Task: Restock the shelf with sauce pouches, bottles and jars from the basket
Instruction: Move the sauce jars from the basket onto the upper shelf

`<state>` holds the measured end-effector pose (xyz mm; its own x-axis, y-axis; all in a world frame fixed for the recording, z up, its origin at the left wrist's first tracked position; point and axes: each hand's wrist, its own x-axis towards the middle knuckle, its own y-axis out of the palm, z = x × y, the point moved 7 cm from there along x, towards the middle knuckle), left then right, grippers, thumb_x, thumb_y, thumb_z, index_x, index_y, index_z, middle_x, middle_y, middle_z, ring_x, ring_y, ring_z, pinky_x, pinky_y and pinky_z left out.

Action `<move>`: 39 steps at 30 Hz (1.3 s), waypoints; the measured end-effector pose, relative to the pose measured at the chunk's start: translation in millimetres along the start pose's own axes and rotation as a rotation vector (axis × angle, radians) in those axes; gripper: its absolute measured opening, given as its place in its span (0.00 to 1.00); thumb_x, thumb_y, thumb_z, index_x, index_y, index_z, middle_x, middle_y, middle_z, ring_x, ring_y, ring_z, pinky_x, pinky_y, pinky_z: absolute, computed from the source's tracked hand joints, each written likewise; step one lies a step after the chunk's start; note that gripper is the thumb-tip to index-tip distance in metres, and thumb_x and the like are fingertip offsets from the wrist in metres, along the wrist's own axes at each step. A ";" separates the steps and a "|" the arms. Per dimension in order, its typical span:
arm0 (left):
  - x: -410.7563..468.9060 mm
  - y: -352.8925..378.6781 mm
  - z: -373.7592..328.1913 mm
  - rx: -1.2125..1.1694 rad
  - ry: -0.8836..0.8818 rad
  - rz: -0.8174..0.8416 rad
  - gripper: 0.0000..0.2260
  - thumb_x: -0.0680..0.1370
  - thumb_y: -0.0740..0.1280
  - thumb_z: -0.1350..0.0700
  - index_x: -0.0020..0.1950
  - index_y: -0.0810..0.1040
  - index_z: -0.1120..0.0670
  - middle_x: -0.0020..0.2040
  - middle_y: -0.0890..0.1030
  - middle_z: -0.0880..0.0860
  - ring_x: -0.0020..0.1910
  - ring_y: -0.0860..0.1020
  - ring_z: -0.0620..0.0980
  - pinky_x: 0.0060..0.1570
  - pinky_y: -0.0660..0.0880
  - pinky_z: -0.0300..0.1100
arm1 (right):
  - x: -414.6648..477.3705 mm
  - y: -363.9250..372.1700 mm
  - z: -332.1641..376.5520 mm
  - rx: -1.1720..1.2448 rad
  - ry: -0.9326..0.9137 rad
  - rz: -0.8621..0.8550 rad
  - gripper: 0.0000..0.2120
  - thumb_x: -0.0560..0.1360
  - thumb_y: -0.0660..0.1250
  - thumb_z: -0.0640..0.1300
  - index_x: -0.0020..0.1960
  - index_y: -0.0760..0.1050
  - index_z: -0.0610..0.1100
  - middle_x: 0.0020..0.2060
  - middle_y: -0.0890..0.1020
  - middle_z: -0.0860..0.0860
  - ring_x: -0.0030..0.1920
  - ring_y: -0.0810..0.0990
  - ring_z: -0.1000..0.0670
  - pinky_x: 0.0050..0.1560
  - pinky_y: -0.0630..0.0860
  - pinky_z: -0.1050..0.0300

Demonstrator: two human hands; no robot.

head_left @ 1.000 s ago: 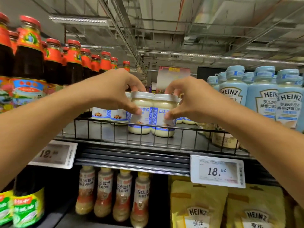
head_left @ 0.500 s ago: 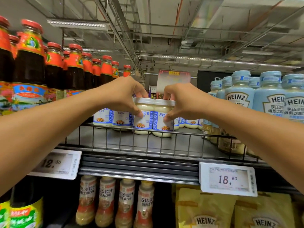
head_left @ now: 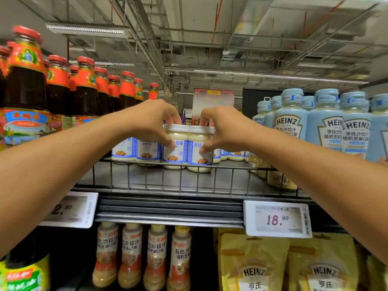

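Two white-lidded jars of pale salad sauce stand side by side on the grey top shelf, behind its wire rail. My left hand grips the left jar, thumb on its label and fingers over the lid. My right hand grips the right jar the same way. More jars of the same kind stand in a row behind and to both sides. The basket is out of view.
Red-capped dark sauce bottles fill the shelf's left, pale blue Heinz squeeze bottles its right. Below hang two price tags, with dressing bottles and yellow Heinz pouches on the lower shelf.
Both hands have pushed the two jars further back on the shelf, up to the row of jars behind. The camera has tilted upward slightly.
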<state>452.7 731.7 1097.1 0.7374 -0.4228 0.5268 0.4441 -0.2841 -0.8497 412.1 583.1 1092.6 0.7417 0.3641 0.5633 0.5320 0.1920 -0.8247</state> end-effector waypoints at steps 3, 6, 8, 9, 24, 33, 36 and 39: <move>-0.8 -4.1 -0.4 -0.029 0.008 -0.031 0.26 0.68 0.79 0.43 0.62 0.77 0.45 0.62 0.78 0.46 0.60 0.76 0.48 0.55 0.71 0.43 | -1.5 -0.3 -2.3 -0.011 0.009 -0.021 0.25 0.66 0.81 0.52 0.57 0.75 0.46 0.48 0.76 0.53 0.48 0.70 0.51 0.38 0.64 0.58; -7.3 -15.8 -5.2 -0.151 0.011 -0.114 0.25 0.69 0.75 0.39 0.63 0.76 0.43 0.60 0.79 0.43 0.59 0.74 0.43 0.53 0.67 0.40 | -6.8 -3.7 -6.2 0.041 0.025 -0.064 0.32 0.67 0.80 0.53 0.66 0.75 0.46 0.57 0.75 0.49 0.50 0.70 0.52 0.47 0.64 0.60; -14.4 -23.6 -10.0 -0.264 0.005 -0.172 0.19 0.70 0.74 0.38 0.59 0.76 0.40 0.56 0.80 0.41 0.57 0.77 0.42 0.49 0.69 0.38 | -12.9 -6.9 -6.5 0.086 0.027 -0.086 0.32 0.67 0.80 0.54 0.67 0.74 0.48 0.59 0.73 0.48 0.50 0.72 0.51 0.50 0.68 0.58; -18.1 -26.7 -13.3 -0.314 0.010 -0.203 0.17 0.71 0.74 0.38 0.57 0.77 0.39 0.53 0.81 0.41 0.54 0.78 0.39 0.46 0.70 0.36 | -16.5 -8.6 -5.4 0.107 0.018 -0.098 0.30 0.68 0.79 0.54 0.66 0.74 0.49 0.59 0.73 0.48 0.51 0.73 0.51 0.53 0.71 0.57; -88.7 -10.3 -90.5 -1.137 0.255 -0.341 0.07 0.74 0.73 0.58 0.51 0.81 0.56 0.34 0.82 0.49 0.29 0.76 0.46 0.25 0.71 0.38 | -116.2 -27.4 12.8 0.718 -0.151 -0.317 0.08 0.74 0.75 0.44 0.52 0.81 0.45 0.44 0.84 0.49 0.44 0.83 0.51 0.46 0.80 0.55; -98.8 28.6 -152.6 -1.379 0.408 -0.217 0.07 0.71 0.74 0.55 0.48 0.82 0.51 0.37 0.82 0.53 0.30 0.78 0.48 0.24 0.73 0.40 | -196.5 -31.8 -26.9 0.928 -0.009 -0.573 0.05 0.73 0.73 0.40 0.48 0.81 0.45 0.42 0.85 0.49 0.43 0.84 0.52 0.47 0.80 0.58; -102.6 46.3 -180.5 -1.318 0.458 -0.243 0.07 0.72 0.71 0.50 0.48 0.82 0.48 0.37 0.83 0.53 0.29 0.78 0.46 0.28 0.73 0.37 | -228.0 -32.8 -41.1 0.898 0.060 -0.600 0.05 0.73 0.72 0.40 0.48 0.81 0.47 0.41 0.85 0.51 0.42 0.83 0.52 0.46 0.80 0.58; -111.0 60.6 -205.1 -1.223 0.478 -0.326 0.06 0.73 0.70 0.48 0.49 0.81 0.44 0.40 0.83 0.50 0.32 0.79 0.45 0.31 0.74 0.37 | -264.1 -31.1 -57.7 0.858 0.159 -0.609 0.05 0.73 0.74 0.43 0.48 0.81 0.49 0.39 0.84 0.53 0.40 0.83 0.52 0.44 0.79 0.59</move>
<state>293.4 584.9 991.6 0.3272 -0.3739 0.8678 -0.3546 -0.8999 -0.2540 223.2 428.4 972.4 0.5251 -0.1217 0.8423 0.4117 0.9025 -0.1263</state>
